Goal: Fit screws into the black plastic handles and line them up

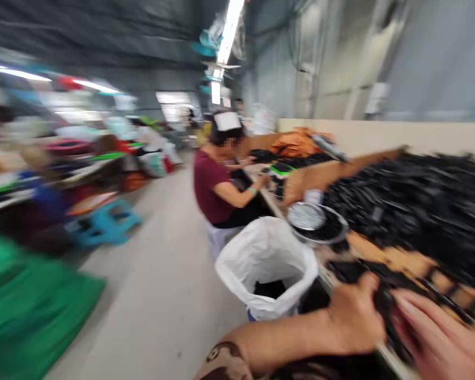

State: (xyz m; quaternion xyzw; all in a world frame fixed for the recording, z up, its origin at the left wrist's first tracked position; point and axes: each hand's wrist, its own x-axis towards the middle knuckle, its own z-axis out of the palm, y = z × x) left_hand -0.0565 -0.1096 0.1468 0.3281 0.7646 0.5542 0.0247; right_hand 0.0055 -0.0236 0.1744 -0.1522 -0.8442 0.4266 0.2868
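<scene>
At the lower right, my left hand is closed around a black part whose exact kind the blur hides. My right hand meets it from the other side, its thumb and fingers pinched on the same black part. Both hands are over the edge of the workbench. More black pieces lie on the bench just beyond my left hand. A large heap of black parts rises behind them.
A white sack with black pieces inside stands open left of the bench. Beyond it are a metal bowl and a seated co-worker. Across the aisle are a blue stool and green cloth.
</scene>
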